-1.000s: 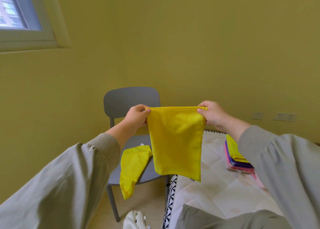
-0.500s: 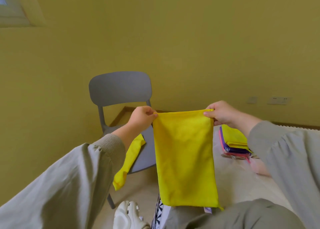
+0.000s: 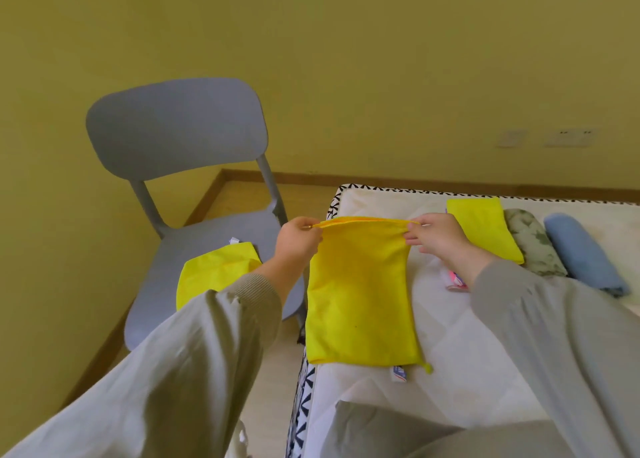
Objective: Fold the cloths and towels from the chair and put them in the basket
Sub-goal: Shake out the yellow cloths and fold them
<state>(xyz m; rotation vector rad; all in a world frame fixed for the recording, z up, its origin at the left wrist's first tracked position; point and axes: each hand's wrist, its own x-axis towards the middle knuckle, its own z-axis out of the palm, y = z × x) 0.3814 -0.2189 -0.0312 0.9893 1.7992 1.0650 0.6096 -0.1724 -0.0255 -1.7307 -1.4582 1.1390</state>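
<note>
The lower end of the yellow cloth [image 3: 360, 295] rests at the near edge of the mattress [image 3: 450, 336], partly over its side, so I think it may slide to the floor if I let the top go too early. My left hand [image 3: 298, 239] and right hand [image 3: 436, 238] are held apart, each pinching one top corner with the doubled hem stretched between them; if one pinch loses a layer, the fold could open. Farther away a second yellow cloth [image 3: 214, 274] lies on the grey chair [image 3: 180, 139], and I see no basket.
</note>
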